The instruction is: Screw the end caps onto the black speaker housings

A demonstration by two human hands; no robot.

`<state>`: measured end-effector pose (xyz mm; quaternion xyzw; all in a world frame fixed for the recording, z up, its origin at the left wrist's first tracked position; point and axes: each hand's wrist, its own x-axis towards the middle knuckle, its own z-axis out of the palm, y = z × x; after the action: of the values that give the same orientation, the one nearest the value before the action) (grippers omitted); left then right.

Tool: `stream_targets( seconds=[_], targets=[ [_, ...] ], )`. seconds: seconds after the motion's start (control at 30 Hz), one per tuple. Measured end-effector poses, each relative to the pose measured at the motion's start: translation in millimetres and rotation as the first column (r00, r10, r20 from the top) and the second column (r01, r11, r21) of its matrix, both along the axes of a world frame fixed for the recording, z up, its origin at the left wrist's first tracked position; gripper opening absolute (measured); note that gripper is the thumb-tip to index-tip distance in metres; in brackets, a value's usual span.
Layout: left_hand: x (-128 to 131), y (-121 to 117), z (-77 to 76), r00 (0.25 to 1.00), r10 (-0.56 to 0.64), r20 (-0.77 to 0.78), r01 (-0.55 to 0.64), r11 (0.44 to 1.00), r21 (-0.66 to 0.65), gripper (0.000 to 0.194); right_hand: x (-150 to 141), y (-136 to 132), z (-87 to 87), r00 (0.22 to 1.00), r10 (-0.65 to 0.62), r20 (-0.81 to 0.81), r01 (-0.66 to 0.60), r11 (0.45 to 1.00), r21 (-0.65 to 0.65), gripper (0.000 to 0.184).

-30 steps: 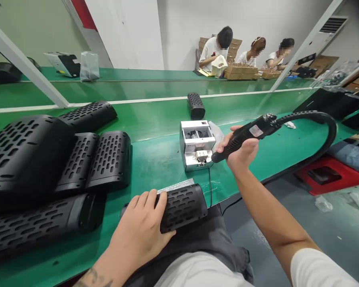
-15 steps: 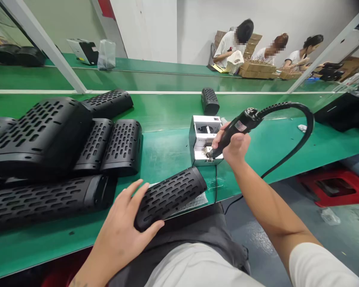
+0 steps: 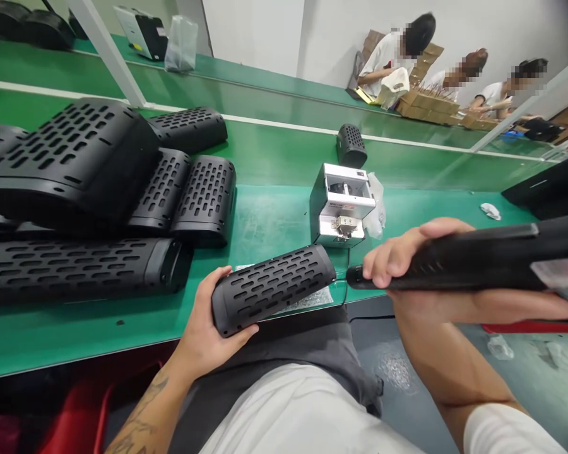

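Observation:
My left hand (image 3: pixel 206 328) grips the near end of a black perforated cylindrical housing (image 3: pixel 272 289) that lies across the front edge of the green bench (image 3: pixel 274 214). In my right hand (image 3: pixel 407 265) is a black electric screwdriver (image 3: pixel 464 258), held level, and its tip sits right at the housing's far end. Just beyond them a small white screw feeder (image 3: pixel 343 205) stands on the bench.
Several black perforated covers (image 3: pixel 85 189) are stacked at the left. A short black perforated piece (image 3: pixel 351 145) stands behind the feeder. Three people work at cardboard boxes (image 3: pixel 426 104) at the far right. A red stool (image 3: pixel 76 419) is below the bench.
My right hand has pulled the screwdriver back from the screw feeder and brought its tip to the housing's end. My left hand has shifted from resting on the housing to gripping its near end.

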<state>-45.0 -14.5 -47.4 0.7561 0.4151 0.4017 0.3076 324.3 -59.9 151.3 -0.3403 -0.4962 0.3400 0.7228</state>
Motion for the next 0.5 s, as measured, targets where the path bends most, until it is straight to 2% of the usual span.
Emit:
stream_targets(
  seconds=[0.03, 0.13, 0.27, 0.5],
  targets=[
    [0, 0, -0.3, 1.0, -0.001, -0.002, 0.001, 1.0, 0.007, 0.117, -6, -6, -0.3, 1.0, 0.029, -0.007, -0.029, 0.999, -0.019, 0.071],
    [0, 0, -1.7, 1.0, -0.003, -0.003, 0.003, 1.0, 0.018, 0.116, -17, -10, -10.7, 0.996, 0.084, -0.02, -0.083, 0.996, 0.045, 0.064],
    [2, -1, -1.8, 1.0, -0.005, -0.005, 0.005, 1.0, 0.023, 0.115, -21, 2, -25.2, 0.998, 0.054, -0.022, -0.053, 0.997, 0.064, 0.065],
    [2, -1, -0.3, 1.0, 0.0, -0.015, 0.001, 1.0, 0.003, 0.115, -19, 11, -24.8, 0.996, 0.09, -0.006, -0.09, 0.996, -0.012, 0.07]
  ],
)
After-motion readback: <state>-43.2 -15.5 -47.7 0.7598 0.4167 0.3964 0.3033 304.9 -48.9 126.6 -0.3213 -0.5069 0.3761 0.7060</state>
